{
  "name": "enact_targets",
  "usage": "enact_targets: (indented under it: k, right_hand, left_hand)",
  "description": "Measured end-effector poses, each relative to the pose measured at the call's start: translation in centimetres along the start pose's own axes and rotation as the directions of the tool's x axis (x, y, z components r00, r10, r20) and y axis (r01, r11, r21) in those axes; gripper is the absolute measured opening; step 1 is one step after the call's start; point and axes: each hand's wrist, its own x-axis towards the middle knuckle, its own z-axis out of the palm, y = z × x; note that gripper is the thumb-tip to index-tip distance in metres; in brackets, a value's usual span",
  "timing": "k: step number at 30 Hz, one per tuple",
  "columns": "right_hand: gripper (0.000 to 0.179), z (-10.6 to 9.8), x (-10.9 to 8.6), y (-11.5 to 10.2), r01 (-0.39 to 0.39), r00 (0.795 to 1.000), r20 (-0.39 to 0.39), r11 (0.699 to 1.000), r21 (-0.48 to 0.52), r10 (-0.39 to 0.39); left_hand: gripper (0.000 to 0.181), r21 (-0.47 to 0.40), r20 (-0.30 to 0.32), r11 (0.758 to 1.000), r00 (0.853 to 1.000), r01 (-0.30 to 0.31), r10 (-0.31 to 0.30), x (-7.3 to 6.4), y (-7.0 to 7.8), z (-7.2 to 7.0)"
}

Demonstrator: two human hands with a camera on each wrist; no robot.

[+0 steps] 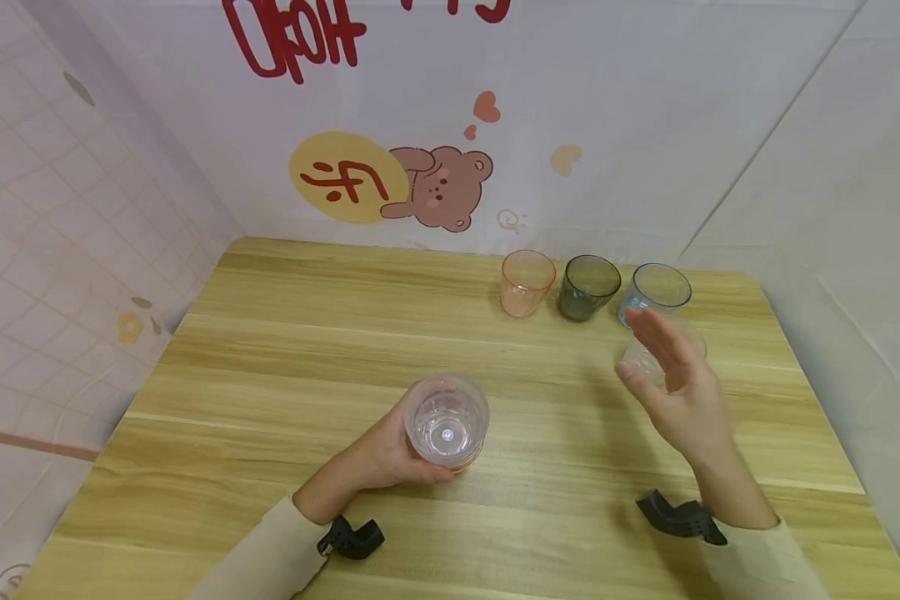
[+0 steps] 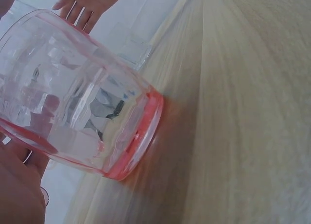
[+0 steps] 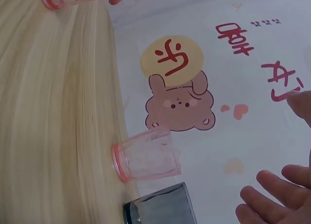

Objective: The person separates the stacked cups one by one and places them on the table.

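My left hand (image 1: 393, 446) grips a stack of tumblers (image 1: 447, 454), a clear one nested inside a pink one. In the left wrist view, the pink tumbler's (image 2: 141, 136) red base is close to the tabletop; whether it touches is hard to tell. My right hand (image 1: 678, 396) holds nothing, its fingers spread from the thumb. It hovers in front of a clear tumbler (image 1: 645, 360), which it partly hides in the head view. Just behind stands a blue tumbler (image 1: 660, 287), beside a dark grey one (image 1: 587, 292) and another pink one (image 1: 525, 287). All these stand upright.
The wooden table (image 1: 330, 333) backs onto a white wall cloth (image 1: 615, 108) printed with a bear (image 1: 442, 187) and red lettering. More pale cloth hangs on the left and right sides. A black wrist mount (image 1: 356, 537) sits on each forearm.
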Motion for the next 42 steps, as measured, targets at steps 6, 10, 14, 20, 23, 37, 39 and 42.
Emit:
enact_targets:
  k: [6,10,14,20,23,37,39,42]
  right_hand:
    - [0.078,0.8,0.1,0.1,0.036,0.998,0.051,0.999,0.023,-0.037]
    - [0.079,1.3,0.2,0.2,0.062,0.995,0.078,0.997,0.043,-0.065]
    - [0.077,1.7,0.3,0.4,0.073,0.991,0.105,0.997,0.032,-0.076]
    - [0.075,2.1,0.4,0.5,0.044,0.99,0.133,0.999,-0.013,-0.042]
    - [0.076,2.2,0.3,0.6,0.035,0.988,0.152,0.999,-0.032,-0.029]
    - [0.081,3.4,0.0,0.7,0.089,0.961,0.264,0.996,-0.027,-0.079]
    - [0.082,3.7,0.0,0.6,0.081,0.96,0.272,0.996,-0.032,-0.07]
    - [0.085,4.0,0.0,0.4,0.063,0.958,0.284,0.997,-0.047,-0.048]
  left_hand:
    - [0.105,0.0,-0.008,0.999,0.999,0.038,-0.038,0.0,0.0,0.0]
    - [0.105,0.0,-0.009,0.999,0.999,0.051,-0.051,0.0,0.0,0.0]
    - [0.106,-0.003,-0.004,0.999,0.999,0.044,-0.044,0.0,0.0,0.0]
    - [0.105,-0.001,-0.006,0.999,0.999,0.041,-0.041,-0.1,0.0,0.0]
    - [0.104,-0.003,-0.004,0.999,0.999,0.044,-0.044,-0.1,0.0,0.1]
    - [0.104,-0.007,-0.004,0.999,0.999,0.05,-0.05,-0.1,-0.2,0.0]
    - [0.105,-0.009,-0.003,0.999,0.999,0.048,-0.048,-0.2,-0.1,0.1]
    - [0.106,-0.01,0.001,0.999,0.999,0.041,-0.041,-0.2,0.0,0.1]
